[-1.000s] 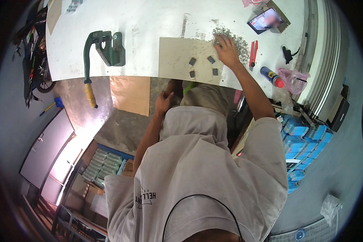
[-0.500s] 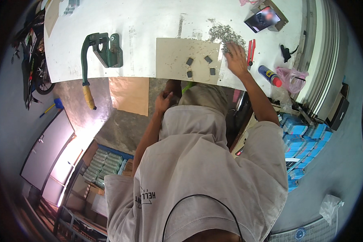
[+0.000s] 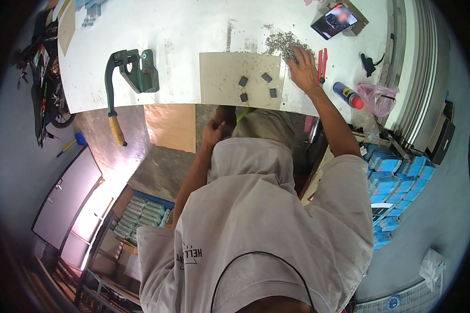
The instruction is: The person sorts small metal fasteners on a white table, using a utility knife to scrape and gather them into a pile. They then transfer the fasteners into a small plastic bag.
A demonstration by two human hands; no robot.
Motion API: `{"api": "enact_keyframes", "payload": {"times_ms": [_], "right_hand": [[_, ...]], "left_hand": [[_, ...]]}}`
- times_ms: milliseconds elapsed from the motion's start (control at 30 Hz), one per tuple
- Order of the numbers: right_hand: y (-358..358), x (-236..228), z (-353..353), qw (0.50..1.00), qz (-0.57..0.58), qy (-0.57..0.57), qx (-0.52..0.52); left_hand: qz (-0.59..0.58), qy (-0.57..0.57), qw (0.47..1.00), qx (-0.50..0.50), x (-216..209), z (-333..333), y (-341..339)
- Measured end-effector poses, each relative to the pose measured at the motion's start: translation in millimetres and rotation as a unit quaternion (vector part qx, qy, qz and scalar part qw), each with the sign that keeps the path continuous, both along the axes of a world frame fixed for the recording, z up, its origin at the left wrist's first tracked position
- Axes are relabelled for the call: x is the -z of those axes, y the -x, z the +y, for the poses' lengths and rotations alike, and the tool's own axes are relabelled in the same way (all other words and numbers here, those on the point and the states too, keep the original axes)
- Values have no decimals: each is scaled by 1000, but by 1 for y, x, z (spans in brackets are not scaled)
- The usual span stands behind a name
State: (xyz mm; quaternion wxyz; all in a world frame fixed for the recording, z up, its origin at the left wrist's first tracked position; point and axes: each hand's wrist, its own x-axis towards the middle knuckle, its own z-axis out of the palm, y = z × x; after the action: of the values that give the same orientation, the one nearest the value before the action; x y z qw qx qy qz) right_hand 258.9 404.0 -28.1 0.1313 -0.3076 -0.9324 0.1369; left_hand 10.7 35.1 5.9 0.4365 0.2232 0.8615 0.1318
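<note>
My right hand (image 3: 303,70) is at the far right of the white table, its fingers stretched out and somewhat spread over the edge of a heap of small metal pieces (image 3: 279,43). Nothing is visibly gripped in it. To its left lies a beige board (image 3: 219,78) with several small dark rectangular pieces (image 3: 266,77) and scattered bits on it. A red utility knife (image 3: 322,65) is just right of the hand. Below the table edge, my left hand (image 3: 213,133) rests by my leg; its fingers are too small and shaded to read.
A green lever press (image 3: 141,70) with a yellow handle stands at the table's left. A phone (image 3: 335,22) leans on a box at the far right. Nearer are a blue spray can (image 3: 347,95) with a red cap and a pink plastic bag (image 3: 377,99). Blue bundles (image 3: 384,182) are stacked at right.
My right hand has shifted slightly, its fingers still at the heap's edge. The whole view has tilted a little. My left hand stays by my leg.
</note>
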Motion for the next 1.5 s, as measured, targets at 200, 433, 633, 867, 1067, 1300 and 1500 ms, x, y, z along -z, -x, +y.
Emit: {"api": "enact_keyframes", "payload": {"times_ms": [200, 433, 633, 867, 1067, 1300, 1500], "right_hand": [[12, -1, 7, 1000, -6, 5, -7], [43, -1, 1, 996, -25, 9, -80], [17, -2, 14, 1000, 15, 3, -10], [-40, -1, -44, 999, -30, 26, -13], [-35, 10, -59, 999, -34, 28, 31], [-21, 4, -14, 994, -101, -9, 52], [-3, -8, -9, 985, -174, 6, -1]], "left_hand": [[-18, 2, 1000, -15, 0, 2, -1], [29, 19, 999, 35, 14, -10, -1], [-35, -9, 999, -20, -2, 5, -2], [-35, 9, 999, -17, 18, -10, 0], [-23, 51, 998, 30, 0, 14, 3], [-39, 13, 999, 7, 9, 6, 10], [-34, 33, 998, 30, 12, 3, 12]]}}
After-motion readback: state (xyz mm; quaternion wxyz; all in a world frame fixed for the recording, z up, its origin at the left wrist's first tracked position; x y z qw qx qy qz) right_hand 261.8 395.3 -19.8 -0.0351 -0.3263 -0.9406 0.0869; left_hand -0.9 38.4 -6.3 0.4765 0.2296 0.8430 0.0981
